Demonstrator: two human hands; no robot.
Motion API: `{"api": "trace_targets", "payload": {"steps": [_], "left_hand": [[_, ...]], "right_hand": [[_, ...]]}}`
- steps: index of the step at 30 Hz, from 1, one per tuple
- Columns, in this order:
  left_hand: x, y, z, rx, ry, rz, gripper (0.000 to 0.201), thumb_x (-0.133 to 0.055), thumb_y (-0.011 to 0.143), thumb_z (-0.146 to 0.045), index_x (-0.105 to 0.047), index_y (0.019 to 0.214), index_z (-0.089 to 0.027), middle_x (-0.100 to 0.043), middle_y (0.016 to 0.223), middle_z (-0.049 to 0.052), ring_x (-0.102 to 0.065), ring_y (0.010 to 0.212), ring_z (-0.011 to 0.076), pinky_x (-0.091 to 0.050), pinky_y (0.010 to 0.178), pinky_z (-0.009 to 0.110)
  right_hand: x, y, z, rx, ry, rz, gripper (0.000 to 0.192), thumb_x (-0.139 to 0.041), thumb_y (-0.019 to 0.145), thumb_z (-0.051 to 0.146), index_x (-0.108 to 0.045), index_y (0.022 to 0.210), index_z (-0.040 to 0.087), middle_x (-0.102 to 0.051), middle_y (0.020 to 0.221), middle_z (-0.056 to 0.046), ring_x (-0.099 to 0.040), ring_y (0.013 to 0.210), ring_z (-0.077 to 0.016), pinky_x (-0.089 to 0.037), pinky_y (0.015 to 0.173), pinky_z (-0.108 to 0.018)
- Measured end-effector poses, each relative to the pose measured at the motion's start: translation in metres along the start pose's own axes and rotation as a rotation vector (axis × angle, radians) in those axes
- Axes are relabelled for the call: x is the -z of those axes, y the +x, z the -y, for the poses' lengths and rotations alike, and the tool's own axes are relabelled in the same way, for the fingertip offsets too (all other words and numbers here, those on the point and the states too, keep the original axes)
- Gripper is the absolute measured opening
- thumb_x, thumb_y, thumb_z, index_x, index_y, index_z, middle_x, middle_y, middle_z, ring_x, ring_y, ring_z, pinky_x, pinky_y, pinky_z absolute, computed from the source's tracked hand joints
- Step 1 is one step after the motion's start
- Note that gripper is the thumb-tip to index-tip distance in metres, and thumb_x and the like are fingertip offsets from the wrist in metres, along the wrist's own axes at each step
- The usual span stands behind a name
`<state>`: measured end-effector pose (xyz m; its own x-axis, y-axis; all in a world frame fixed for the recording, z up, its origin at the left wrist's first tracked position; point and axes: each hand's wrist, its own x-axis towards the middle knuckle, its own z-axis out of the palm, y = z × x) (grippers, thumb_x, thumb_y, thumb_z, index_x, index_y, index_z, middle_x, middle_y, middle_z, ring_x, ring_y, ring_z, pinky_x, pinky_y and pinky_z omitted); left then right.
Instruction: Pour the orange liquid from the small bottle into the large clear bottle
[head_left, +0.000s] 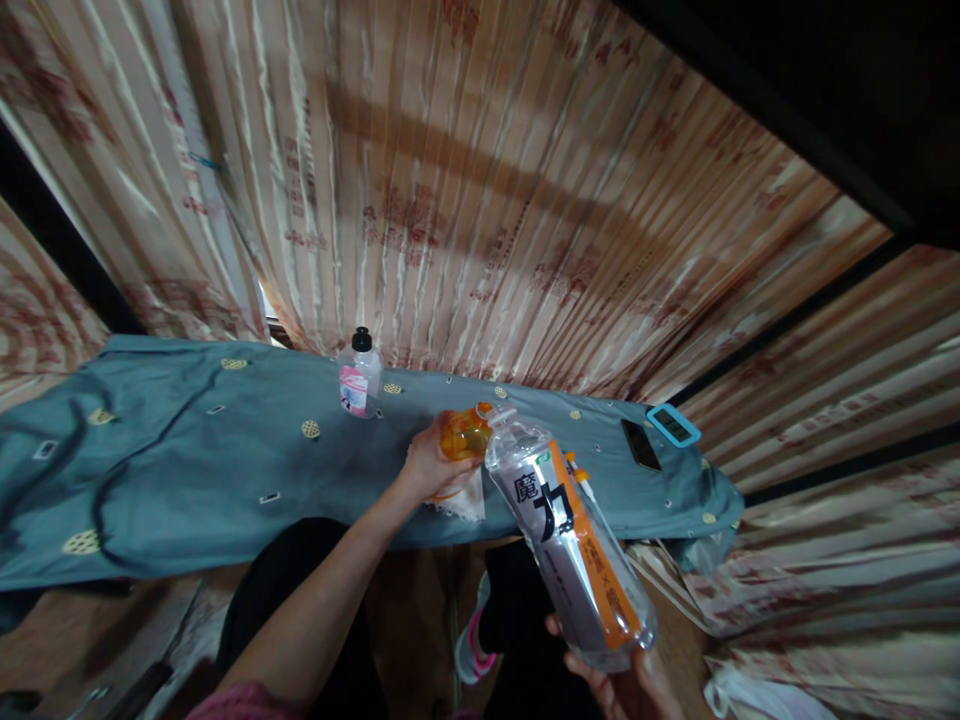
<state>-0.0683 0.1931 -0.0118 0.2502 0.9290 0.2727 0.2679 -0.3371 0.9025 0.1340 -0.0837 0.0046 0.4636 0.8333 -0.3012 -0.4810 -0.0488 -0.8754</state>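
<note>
Left hand: the left hand point(427, 462) is closed around a small amber bottle point(463, 436), gripping it at the side and holding it just above the cloth-covered table point(187, 470).
Right hand: the right hand point(626, 680) cups the base of a large refill pouch point(574, 540) from below, fingers curled around its bottom edge; the pouch is tilted with its spout end up against the mouth of the amber bottle.
Pouch position: between the two hands, over the near edge of the table, its spout touching or just beside the amber bottle; which of the two I cannot tell.
Pouch handling: likely soft-walled and floppy, heavy if full, so it seems to want support under the base and a second hold near the neck; squeezing the middle could push liquid out fast.
Amber bottle handling: appears rigid and light, probably easy to tip, best held around the body.
White cloth: a white cloth point(461, 497) lies under the left hand.
Also on table: a clear bottle with a black cap point(359, 378), a dark phone point(640, 444), and a blue-framed device point(673, 425), well apart from the hands.
</note>
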Motion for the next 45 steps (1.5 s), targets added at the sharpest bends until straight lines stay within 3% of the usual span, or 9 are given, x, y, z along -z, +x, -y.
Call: {"api": "trace_targets", "payload": {"steps": [12,20,24,28,32,35,41,45], "left_hand": [[0.001,0.001,0.001,-0.02,0.011,0.006,0.066,-0.088,0.063,-0.041,-0.06,0.121,-0.023,-0.079,0.115,0.008,-0.075,0.108,0.0332,-0.059,0.098,0.046],[0.008,0.002,-0.003,-0.082,-0.054,0.018,0.078,-0.084,0.069,-0.04,-0.052,0.139,-0.024,-0.077,0.123,0.008,-0.075,0.11,0.0316,-0.059,0.099,0.046],[0.008,0.005,-0.005,-0.084,-0.085,-0.01,0.069,-0.083,0.068,-0.042,-0.059,0.129,-0.023,-0.077,0.124,0.009,-0.073,0.115,0.0319,-0.058,0.103,0.046],[0.008,0.008,-0.005,-0.033,-0.156,0.008,0.067,-0.084,0.065,-0.042,-0.059,0.124,-0.023,-0.078,0.12,0.007,-0.074,0.113,0.0308,-0.057,0.104,0.046],[0.01,0.01,-0.01,-0.023,-0.147,0.013,0.064,-0.083,0.065,-0.04,-0.059,0.122,-0.025,-0.079,0.117,0.005,-0.075,0.11,0.0296,-0.058,0.101,0.045],[0.011,0.012,-0.015,-0.046,-0.079,0.011,0.058,-0.081,0.065,-0.039,-0.06,0.118,-0.024,-0.078,0.114,0.004,-0.075,0.107,0.0285,-0.059,0.099,0.042],[0.013,0.013,-0.024,-0.061,-0.052,0.037,0.053,-0.08,0.066,-0.04,-0.058,0.11,-0.023,-0.078,0.108,0.005,-0.075,0.104,0.0284,-0.058,0.096,0.042],[0.018,0.013,-0.03,-0.063,-0.046,0.066,0.044,-0.076,0.071,-0.044,-0.06,0.108,-0.023,-0.079,0.105,0.005,-0.075,0.099,0.0276,-0.059,0.091,0.039]], "right_hand": [[-0.022,-0.007,0.007,-0.024,0.06,0.039,0.044,-0.084,0.07,0.059,-0.079,0.108,0.037,-0.084,0.109,-0.004,-0.081,0.09,-0.0294,-0.066,0.069,-0.032],[-0.031,-0.008,0.011,-0.041,0.125,0.089,0.04,-0.092,0.065,0.049,-0.081,0.1,0.034,-0.084,0.107,-0.006,-0.081,0.09,-0.03,-0.066,0.07,-0.032],[-0.028,-0.006,0.01,-0.058,0.056,0.198,0.036,-0.088,0.072,0.048,-0.08,0.103,0.032,-0.083,0.109,-0.006,-0.08,0.097,-0.0307,-0.067,0.076,-0.033],[-0.031,-0.006,0.009,-0.034,0.081,0.124,0.043,-0.088,0.072,0.051,-0.078,0.109,0.032,-0.083,0.108,-0.005,-0.081,0.094,-0.0286,-0.066,0.073,-0.031],[-0.024,-0.001,0.005,-0.05,0.119,0.251,0.034,-0.084,0.079,0.045,-0.077,0.111,0.037,-0.082,0.115,-0.001,-0.08,0.1,-0.0274,-0.066,0.079,-0.033],[-0.019,0.004,0.004,-0.052,0.119,0.297,0.031,-0.081,0.083,0.044,-0.076,0.112,0.034,-0.081,0.117,-0.002,-0.079,0.102,-0.0273,-0.065,0.081,-0.034],[-0.028,0.001,0.007,-0.062,0.143,0.209,0.033,-0.089,0.073,0.045,-0.079,0.101,0.032,-0.084,0.107,-0.004,-0.081,0.095,-0.0275,-0.066,0.076,-0.032],[-0.039,-0.004,0.01,-0.045,0.16,0.078,0.037,-0.093,0.064,0.05,-0.081,0.095,0.033,-0.085,0.098,-0.007,-0.082,0.086,-0.0261,-0.065,0.069,-0.028]]}}
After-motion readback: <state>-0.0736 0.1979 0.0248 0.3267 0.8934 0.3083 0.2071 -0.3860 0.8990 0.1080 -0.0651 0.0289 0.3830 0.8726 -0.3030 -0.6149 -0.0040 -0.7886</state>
